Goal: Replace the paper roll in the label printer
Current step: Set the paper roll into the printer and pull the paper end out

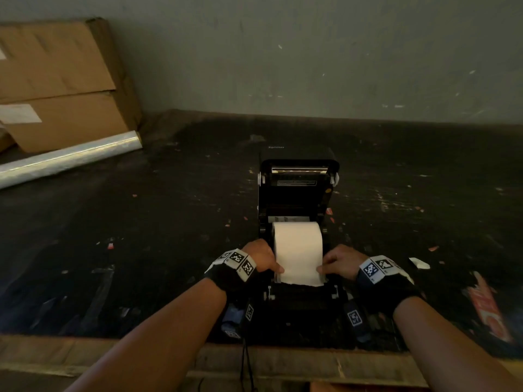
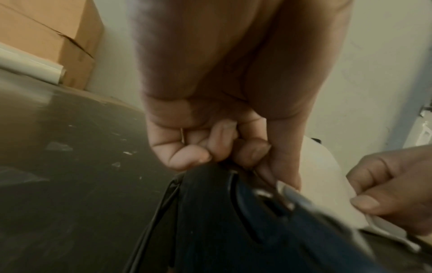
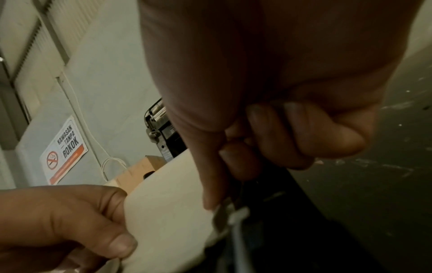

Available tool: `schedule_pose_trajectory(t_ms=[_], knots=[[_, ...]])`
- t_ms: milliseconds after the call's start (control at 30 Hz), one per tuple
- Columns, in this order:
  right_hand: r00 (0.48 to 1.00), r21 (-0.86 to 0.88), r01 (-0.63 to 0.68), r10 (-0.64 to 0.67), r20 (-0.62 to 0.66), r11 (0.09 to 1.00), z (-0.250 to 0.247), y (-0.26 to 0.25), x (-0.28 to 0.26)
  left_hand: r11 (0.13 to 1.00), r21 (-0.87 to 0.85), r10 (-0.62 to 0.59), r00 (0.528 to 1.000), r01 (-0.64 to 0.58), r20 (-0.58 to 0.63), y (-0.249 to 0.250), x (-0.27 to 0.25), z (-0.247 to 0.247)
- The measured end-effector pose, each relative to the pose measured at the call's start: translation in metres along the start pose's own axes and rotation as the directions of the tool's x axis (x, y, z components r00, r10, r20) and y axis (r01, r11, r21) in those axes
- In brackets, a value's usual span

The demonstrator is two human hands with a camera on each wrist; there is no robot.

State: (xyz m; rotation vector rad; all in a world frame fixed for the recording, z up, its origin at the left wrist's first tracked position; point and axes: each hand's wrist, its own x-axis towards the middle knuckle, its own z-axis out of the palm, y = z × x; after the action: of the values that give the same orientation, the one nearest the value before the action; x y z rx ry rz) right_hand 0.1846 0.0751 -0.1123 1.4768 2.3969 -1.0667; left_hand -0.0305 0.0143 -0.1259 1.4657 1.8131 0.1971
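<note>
**Feeding the paper end toward the front slot**

White paper roll (image 1: pixel 297 241) seated in the bay of the black plastic label printer (image 1: pixel 297 193), lid raised, on the dark scuffed tabletop (image 1: pixel 141 236); loose end drawn forward over the front edge. Left hand (image 1: pixel 261 257) pinches the left edge of the sheet, thumb on top; right hand (image 1: pixel 341 261) pinches the right edge likewise; other fingers (image 2: pixel 198 147) curled in. Judgement: pull evenly so the sheet stays square between the side guides; keep it flat and taut; let the torn end overhang the front bar before closing the lid; uneven tension risks skew.
</note>
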Motion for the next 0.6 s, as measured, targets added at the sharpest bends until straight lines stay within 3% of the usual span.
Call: schedule_pose_trajectory(t_ms=[233, 333, 400, 533, 600], knots=[[0.997, -0.048, -0.066, 0.065, -0.029, 0.997, 0.002, -0.002, 0.0, 0.999, -0.037, -0.003, 1.0, 0.002, -0.031, -0.006, 0.001, 0.006], [0.959, -0.012, -0.088, 0.082, -0.273, 0.996, 0.005, -0.003, -0.016, 1.0, -0.019, -0.01, 1.0, 0.009, -0.02, -0.007, 0.005, 0.005], [0.924, 0.026, -0.015, 0.024, -0.381, 1.0, 0.01, -0.006, -0.029, 1.0, 0.001, -0.01, 1.0, 0.01, -0.02, -0.007, 0.008, 0.004], [0.983, -0.141, 0.129, -0.146, -0.116, 0.982, 0.033, -0.008, -0.041, 1.0, 0.016, -0.007, 1.0, 0.007, -0.01, -0.007, 0.009, 0.005], [0.98, -0.176, 0.157, -0.175, -0.095, 0.972, 0.038, -0.004, -0.038, 1.0, 0.003, -0.01, 1.0, 0.01, -0.017, -0.007, 0.009, 0.006]])
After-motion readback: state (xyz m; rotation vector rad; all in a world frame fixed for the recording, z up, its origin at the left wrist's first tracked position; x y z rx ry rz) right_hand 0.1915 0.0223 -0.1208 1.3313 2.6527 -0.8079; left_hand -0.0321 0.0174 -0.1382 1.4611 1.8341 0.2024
